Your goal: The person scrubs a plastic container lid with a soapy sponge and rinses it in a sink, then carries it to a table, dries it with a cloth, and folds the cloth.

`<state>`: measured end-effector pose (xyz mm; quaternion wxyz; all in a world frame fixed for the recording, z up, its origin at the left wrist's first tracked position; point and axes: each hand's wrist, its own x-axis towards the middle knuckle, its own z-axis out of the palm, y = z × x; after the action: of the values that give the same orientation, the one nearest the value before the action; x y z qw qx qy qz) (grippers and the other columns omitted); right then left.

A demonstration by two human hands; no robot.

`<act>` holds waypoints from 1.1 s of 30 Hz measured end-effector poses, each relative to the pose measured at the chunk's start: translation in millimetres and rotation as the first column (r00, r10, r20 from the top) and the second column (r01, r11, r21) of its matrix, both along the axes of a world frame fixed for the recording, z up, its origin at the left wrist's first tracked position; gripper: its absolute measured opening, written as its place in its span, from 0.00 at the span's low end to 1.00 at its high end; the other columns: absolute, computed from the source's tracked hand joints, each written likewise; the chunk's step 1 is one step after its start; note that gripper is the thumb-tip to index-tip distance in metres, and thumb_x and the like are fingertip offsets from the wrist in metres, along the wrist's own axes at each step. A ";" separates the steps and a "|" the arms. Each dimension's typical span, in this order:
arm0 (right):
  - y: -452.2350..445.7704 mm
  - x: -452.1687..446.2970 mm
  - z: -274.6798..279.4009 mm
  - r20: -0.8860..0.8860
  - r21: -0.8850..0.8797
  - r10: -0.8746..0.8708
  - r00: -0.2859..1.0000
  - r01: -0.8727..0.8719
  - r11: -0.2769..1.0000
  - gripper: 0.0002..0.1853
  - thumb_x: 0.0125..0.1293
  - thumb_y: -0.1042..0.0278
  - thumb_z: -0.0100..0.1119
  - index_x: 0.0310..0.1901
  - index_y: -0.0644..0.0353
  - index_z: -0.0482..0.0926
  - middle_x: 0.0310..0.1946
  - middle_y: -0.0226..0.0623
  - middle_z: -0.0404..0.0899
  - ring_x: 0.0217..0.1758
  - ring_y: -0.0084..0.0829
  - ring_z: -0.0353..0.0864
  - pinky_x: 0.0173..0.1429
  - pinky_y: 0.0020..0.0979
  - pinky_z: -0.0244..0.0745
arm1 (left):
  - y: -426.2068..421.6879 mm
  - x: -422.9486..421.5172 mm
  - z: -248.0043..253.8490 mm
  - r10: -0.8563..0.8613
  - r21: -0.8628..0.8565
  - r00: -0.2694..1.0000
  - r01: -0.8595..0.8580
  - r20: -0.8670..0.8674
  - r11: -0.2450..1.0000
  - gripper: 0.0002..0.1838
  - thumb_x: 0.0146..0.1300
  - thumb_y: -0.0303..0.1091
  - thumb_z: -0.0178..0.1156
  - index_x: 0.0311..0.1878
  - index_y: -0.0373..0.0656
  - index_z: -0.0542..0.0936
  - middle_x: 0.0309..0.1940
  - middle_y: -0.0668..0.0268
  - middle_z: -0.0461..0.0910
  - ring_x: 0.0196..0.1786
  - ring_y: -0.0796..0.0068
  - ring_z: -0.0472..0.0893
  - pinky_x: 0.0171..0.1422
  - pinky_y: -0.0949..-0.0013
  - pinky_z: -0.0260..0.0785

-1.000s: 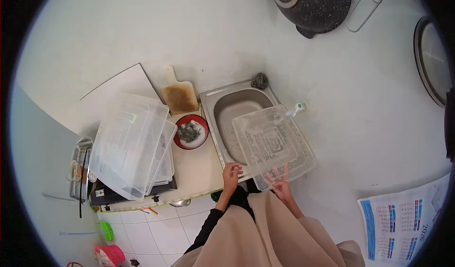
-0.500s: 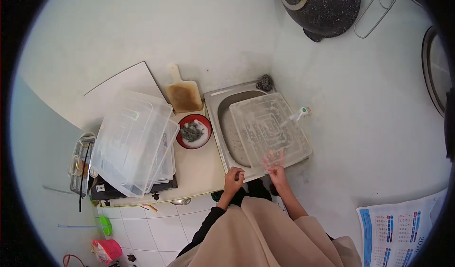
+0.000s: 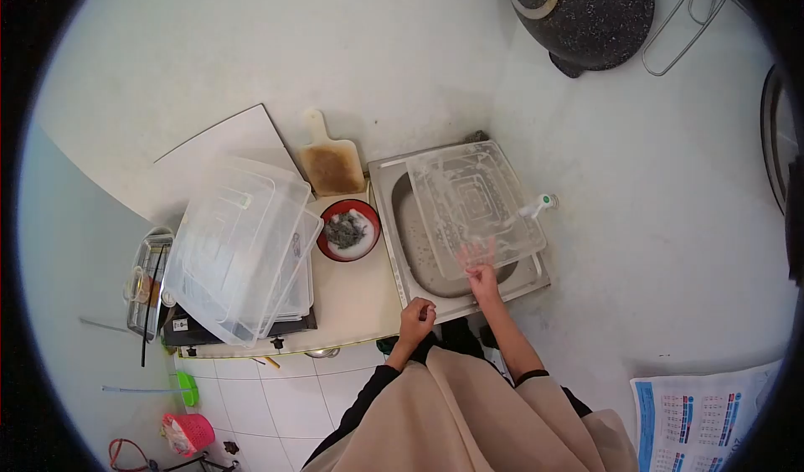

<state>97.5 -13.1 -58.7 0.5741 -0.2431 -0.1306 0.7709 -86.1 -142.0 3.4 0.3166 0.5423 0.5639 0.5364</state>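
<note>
A clear rectangular plastic lid [image 3: 469, 189] with wet streaks and ridged rings lies tilted over the steel sink [image 3: 416, 250], beneath the tap [image 3: 536, 207]. My right hand [image 3: 481, 273] grips the lid's near edge, its fingers showing through the plastic from underneath. Curled closed at the sink's front rim, my left hand [image 3: 418, 314] is apart from the lid and no object shows in it. To the left of the sink stands a red bowl [image 3: 322, 246] with white suds and a grey scouring pad [image 3: 344, 230].
Clear plastic boxes [image 3: 239, 246] are stacked over a black stove [image 3: 289, 343] at the left. A stained cutting board [image 3: 332, 168] leans on the wall. A dark scourer [image 3: 476, 136] sits at the sink's back corner. A speckled pan [image 3: 590, 20] hangs upper right.
My right hand has moved the lid back toward the wall, uncovering the sink's front part and partly hiding the dark scourer. My left hand stays curled near the front rim.
</note>
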 end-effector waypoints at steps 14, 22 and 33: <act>65.1 -39.0 -1.3 -0.069 0.083 -0.056 0.996 0.062 0.995 0.54 0.37 0.94 0.39 0.69 0.33 0.50 0.66 0.39 0.59 0.68 0.48 0.59 0.65 0.41 0.60 | -0.2 -0.8 -0.4 -0.006 -0.021 0.997 0.005 -0.077 1.000 0.04 0.59 0.24 0.54 0.29 0.34 0.74 0.24 0.61 0.75 0.24 0.74 0.81 0.27 0.75 0.74; 58.9 -36.2 16.0 -0.119 0.012 -0.069 0.990 0.071 0.997 0.54 0.36 0.94 0.37 0.69 0.35 0.51 0.67 0.40 0.56 0.68 0.48 0.57 0.66 0.45 0.57 | 0.0 0.9 5.2 0.018 -0.026 0.998 -0.019 -0.052 0.999 0.02 0.55 0.25 0.56 0.29 0.37 0.75 0.23 0.61 0.74 0.21 0.71 0.77 0.27 0.73 0.71; 46.4 -32.1 39.2 -0.053 0.087 -0.049 0.997 0.053 0.995 0.55 0.35 0.94 0.36 0.69 0.34 0.50 0.68 0.41 0.54 0.69 0.50 0.55 0.70 0.49 0.54 | 0.4 -0.8 5.9 0.004 0.024 0.994 -0.001 -0.113 1.000 0.02 0.55 0.26 0.57 0.30 0.37 0.75 0.24 0.60 0.74 0.22 0.70 0.78 0.28 0.73 0.71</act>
<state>65.3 33.2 -19.5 0.6069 -0.2010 -0.1436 0.7554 -87.0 -141.6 9.3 0.2769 0.5748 0.5754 0.5117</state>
